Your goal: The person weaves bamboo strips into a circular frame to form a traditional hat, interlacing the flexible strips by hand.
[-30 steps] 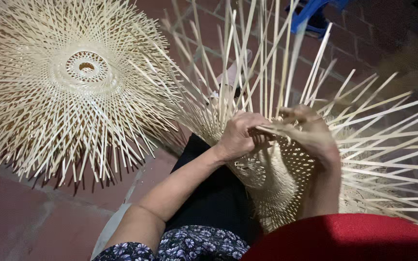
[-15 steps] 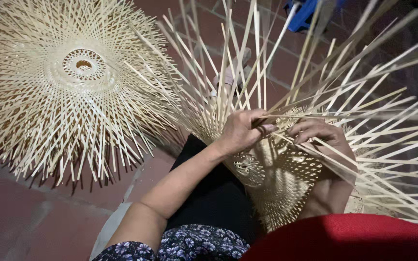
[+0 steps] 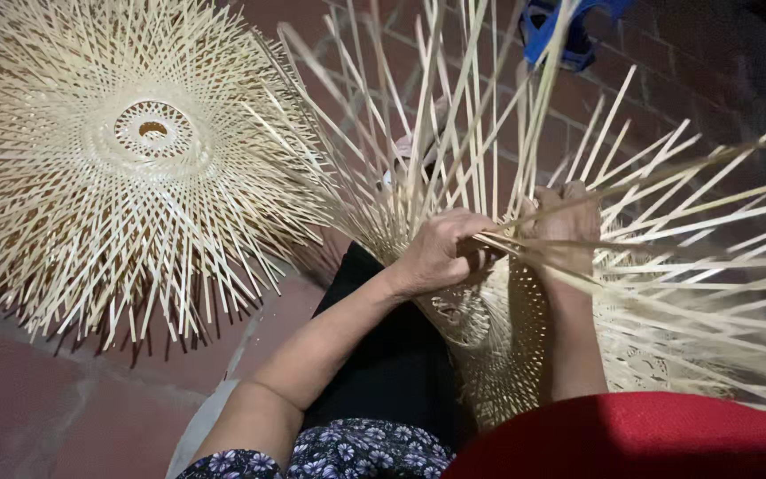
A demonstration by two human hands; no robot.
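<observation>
The left hand is clenched around a small bundle of pale bamboo strips that cross toward the right hand, which grips the same bundle from the far side; both hands sit on the rim of a half-woven basket that rests in the person's lap, between the forearms. The strips look thin and springy, so a sharp bend at the point where the fingers pinch could snap or split one, and a loose grip could let the bundle flick back and undo the crossing just laid. The free ends that fan upward past the hands might also catch each other and tangle. Compared with half a second ago, the hands have drawn closer together and the bundle now lies flatter across the rim. Well off to the left hand's side, a finished flat woven piece lies on the brick floor.
</observation>
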